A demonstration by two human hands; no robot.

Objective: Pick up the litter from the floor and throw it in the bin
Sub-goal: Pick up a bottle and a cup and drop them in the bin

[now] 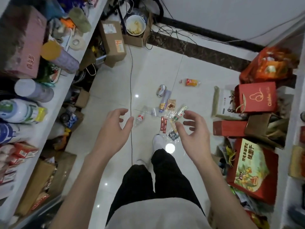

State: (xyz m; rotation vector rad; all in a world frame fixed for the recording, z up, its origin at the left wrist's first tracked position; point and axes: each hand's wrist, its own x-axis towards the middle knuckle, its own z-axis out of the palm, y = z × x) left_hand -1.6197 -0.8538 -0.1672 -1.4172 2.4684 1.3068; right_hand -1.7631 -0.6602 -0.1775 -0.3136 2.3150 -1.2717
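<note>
- White tile floor [148, 66] carries the whole scatter of litter just ahead of our feet, so by our reading nothing has been picked up yet.
- Our left hand [113, 128] hovers above the floor with its fingers spread and loosely curved, holding nothing. Our right hand [193, 129] is likewise empty, palm turned inward.
- Between and just beyond the hands lie a clear bottle with a red label [140, 118], a pair of red sachets [163, 123], a small green-capped bottle [179, 114], a dark wrapper [173, 134], a brown sachet [171, 104] and a pale purple bottle [165, 98].
- Farther out we see a silver can [161, 90] beside the purple bottle, and an orange-labelled bottle [190, 82] lying apart from the rest.
- At the far wall a white bucket [132, 18] with pale scraps inside stands in a cardboard box. It may be the bin, though we cannot be sure from this height.
- As we judge it, everything is left to do: each piece must be gathered and carried to the bin.
</note>
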